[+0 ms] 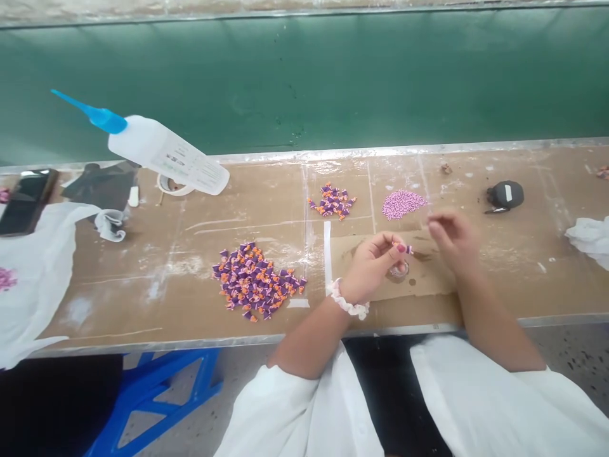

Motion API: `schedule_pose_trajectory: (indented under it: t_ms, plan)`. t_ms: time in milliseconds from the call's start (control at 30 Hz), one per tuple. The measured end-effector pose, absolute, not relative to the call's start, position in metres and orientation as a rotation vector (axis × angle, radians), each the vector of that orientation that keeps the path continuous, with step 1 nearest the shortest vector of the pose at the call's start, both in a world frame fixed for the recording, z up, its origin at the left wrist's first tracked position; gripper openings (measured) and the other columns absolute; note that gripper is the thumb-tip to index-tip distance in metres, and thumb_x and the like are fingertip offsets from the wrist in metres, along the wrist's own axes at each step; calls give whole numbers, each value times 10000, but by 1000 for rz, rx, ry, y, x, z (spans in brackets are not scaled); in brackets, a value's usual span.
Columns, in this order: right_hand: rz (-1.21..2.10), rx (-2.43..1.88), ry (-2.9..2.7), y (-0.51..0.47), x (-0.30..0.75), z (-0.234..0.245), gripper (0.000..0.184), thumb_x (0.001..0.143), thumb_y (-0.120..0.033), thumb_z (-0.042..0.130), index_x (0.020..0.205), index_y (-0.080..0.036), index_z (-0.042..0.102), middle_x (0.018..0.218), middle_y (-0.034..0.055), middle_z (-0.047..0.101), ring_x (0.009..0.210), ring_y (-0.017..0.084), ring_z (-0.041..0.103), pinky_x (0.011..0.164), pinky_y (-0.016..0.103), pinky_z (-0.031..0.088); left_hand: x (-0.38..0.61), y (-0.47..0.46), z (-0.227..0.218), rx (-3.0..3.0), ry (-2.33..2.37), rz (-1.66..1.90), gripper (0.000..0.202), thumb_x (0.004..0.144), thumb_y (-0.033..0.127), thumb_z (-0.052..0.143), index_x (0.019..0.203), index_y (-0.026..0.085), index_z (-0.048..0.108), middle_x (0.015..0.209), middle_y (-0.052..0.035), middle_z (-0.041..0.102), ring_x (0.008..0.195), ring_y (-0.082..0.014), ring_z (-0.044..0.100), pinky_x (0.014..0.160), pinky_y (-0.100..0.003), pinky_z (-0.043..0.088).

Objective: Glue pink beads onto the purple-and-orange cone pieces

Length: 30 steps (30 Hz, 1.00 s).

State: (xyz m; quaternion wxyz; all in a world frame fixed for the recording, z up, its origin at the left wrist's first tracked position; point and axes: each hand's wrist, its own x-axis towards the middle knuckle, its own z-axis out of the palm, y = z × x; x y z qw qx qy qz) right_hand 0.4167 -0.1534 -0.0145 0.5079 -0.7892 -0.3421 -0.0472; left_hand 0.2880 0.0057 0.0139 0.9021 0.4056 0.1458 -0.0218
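My left hand point(380, 257), with a white scrunchie point(349, 301) at its wrist, pinches a small purple-and-orange piece point(410, 250) between thumb and fingertips. Just below those fingers sits a small clear round dish point(399, 271), partly covered by the hand. To the right, my right hand point(454, 244) is raised over the board with fingers bent and drawn together; anything in them is too small to make out. Beyond the hands lie a heap of tiny pink pieces point(404, 204) and a small group of purple-and-orange pieces point(332, 202).
A larger pile of purple-and-orange pieces point(257, 279) lies left of my arm. Farther left are a white bottle with a blue nozzle point(166, 152), a tape roll point(174, 185), a phone point(27, 200) and white cloth point(42, 273). A black round object point(507, 193) stands at right.
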Motion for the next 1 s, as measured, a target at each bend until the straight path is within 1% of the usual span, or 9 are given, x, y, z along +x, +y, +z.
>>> schedule_pose_trajectory:
  t_ms: [67, 133, 200, 267, 367, 500, 633, 800, 1000]
  plan:
    - [-250, -2175, -687, -157, 439, -26, 144, 907, -329, 567, 910, -220, 661, 833, 46, 658, 699, 178, 600, 671, 339, 523, 288, 7, 16, 786, 363, 38, 412, 691, 453, 835, 803, 144, 587, 807, 22, 619, 682, -45, 609, 627, -175, 522]
    - [-255, -2323, -718, -160, 456, -36, 180, 879, -267, 532, 960, -197, 678, 902, 77, 667, 731, 198, 611, 714, 369, 539, 289, 8, 19, 723, 394, 100, 406, 671, 416, 857, 801, 142, 586, 845, 14, 631, 738, -60, 633, 663, -188, 550]
    - [-235, -2380, -786, -161, 465, -43, 266, 867, -222, 497, 1044, -179, 691, 980, 110, 672, 847, 233, 643, 795, 400, 553, 289, 10, 21, 678, 409, 133, 414, 663, 396, 867, 840, 145, 589, 806, 20, 636, 703, -57, 630, 651, -186, 551]
    - [-234, -2413, -834, -162, 467, -47, 346, 878, -212, 473, 1148, -177, 686, 1052, 128, 669, 953, 257, 648, 863, 420, 550, 289, 11, 22, 671, 440, 195, 445, 668, 381, 867, 937, 165, 585, 760, 36, 638, 642, -46, 608, 612, -175, 534]
    - [-248, -2456, -877, -160, 467, -51, 377, 902, -234, 473, 1212, -205, 687, 1092, 121, 665, 992, 258, 643, 907, 426, 540, 290, 12, 24, 694, 475, 313, 505, 689, 370, 856, 1046, 212, 536, 731, 61, 640, 603, -40, 583, 570, -160, 507]
    - [-273, -2486, -892, -157, 468, -54, 347, 905, -246, 480, 1132, -206, 739, 1044, 112, 667, 972, 256, 642, 906, 424, 538, 290, 13, 23, 700, 424, 333, 487, 686, 404, 853, 963, 221, 495, 698, 77, 630, 574, -36, 570, 530, -144, 483]
    - [-276, -2496, -793, -158, 469, -54, 318, 896, -252, 495, 1066, -206, 760, 1016, 103, 661, 946, 244, 645, 878, 409, 545, 290, 12, 22, 712, 393, 319, 433, 699, 412, 840, 895, 201, 516, 711, 72, 614, 574, -30, 557, 526, -148, 491]
    - [-257, -2484, -666, -172, 469, -49, 248, 837, -253, 547, 929, -201, 772, 872, 82, 650, 765, 222, 620, 793, 412, 543, 290, 12, 23, 735, 419, 296, 395, 720, 401, 822, 892, 198, 530, 727, 66, 592, 585, -29, 553, 534, -153, 487]
    - [-234, -2466, -640, -175, 469, -42, 205, 803, -270, 598, 938, -204, 737, 837, 67, 654, 690, 203, 561, 783, 410, 526, 290, 13, 23, 720, 445, 278, 391, 715, 394, 823, 888, 190, 537, 737, 60, 583, 592, -30, 544, 538, -159, 491]
